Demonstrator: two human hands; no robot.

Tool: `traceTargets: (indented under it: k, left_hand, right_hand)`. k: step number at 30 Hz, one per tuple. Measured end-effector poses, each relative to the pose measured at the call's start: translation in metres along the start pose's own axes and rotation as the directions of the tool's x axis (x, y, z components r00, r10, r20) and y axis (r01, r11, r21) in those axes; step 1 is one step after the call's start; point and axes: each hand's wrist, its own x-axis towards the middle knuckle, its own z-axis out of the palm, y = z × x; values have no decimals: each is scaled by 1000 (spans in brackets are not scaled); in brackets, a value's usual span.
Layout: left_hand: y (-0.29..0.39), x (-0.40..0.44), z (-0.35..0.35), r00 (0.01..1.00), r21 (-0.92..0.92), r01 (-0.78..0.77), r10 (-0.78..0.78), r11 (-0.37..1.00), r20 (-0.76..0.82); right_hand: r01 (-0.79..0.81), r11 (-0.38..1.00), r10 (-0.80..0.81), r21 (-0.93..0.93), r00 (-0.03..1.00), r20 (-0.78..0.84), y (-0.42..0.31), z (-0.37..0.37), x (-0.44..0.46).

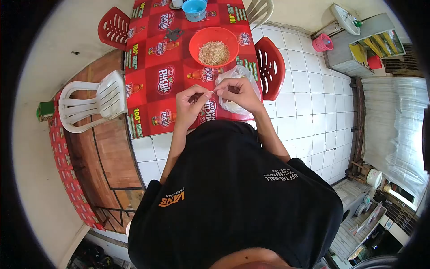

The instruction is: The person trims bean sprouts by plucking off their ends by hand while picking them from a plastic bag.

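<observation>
My left hand [193, 99] and my right hand [238, 93] meet over the near part of the table, thumbs and fingertips pinched together. Between them is a tiny pale piece [212, 92], which looks like a bean sprout; the fingers cover most of it. Just beyond the hands stands a red plastic bowl [193, 46] with a heap of bean sprouts [214, 53] in it. Beneath and beside my right hand lies a translucent plastic bag [244, 76] with pale contents that I cannot make out clearly.
A red printed cloth covers the table [150, 101]. A light blue container [195, 11] and a dark small object [174, 34] stand farther back. Red chairs [271, 69] flank the table, and a white plastic chair [96, 101] is at the left. Shelves and a sink [346, 19] are far right.
</observation>
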Motion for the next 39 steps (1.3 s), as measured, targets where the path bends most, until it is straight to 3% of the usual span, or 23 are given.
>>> traceTargets:
  k: [3,9,12,18,22,24,27,36,39]
  left_hand:
    - [3,-1,-1,1000,0,9,-9,1000,0]
    - [4,-1,0,1000,-7,31,-31,1000,-5]
    - [4,1,1,998,-19,65,-65,998,-12]
    - [9,9,8,995,4,103,-103,995,-13]
    - [1,10,4,990,-41,143,-144,989,0]
    - [-2,10,3,991,-59,131,-131,990,13]
    - [-6,10,3,990,-98,140,-138,985,23]
    - [-9,3,-4,997,-86,46,-41,995,59]
    - [-10,1,-7,998,-88,52,-48,995,39]
  right_hand:
    - [-16,995,17,-96,1000,7,-3,0,2]
    - [24,994,-21,-110,1000,22,2,1,4]
    - [40,976,-32,-213,999,38,-7,-1,3]
    - [242,813,-243,-529,968,69,-28,3,4]
    - [121,964,-107,-239,992,69,-13,2,6]
    - [61,995,-54,-73,994,90,-9,4,5]
    - [-1,999,-3,33,990,142,-5,3,6]
    - [-111,957,40,269,966,257,-5,5,9]
    - [-113,972,58,207,966,252,-9,6,13]
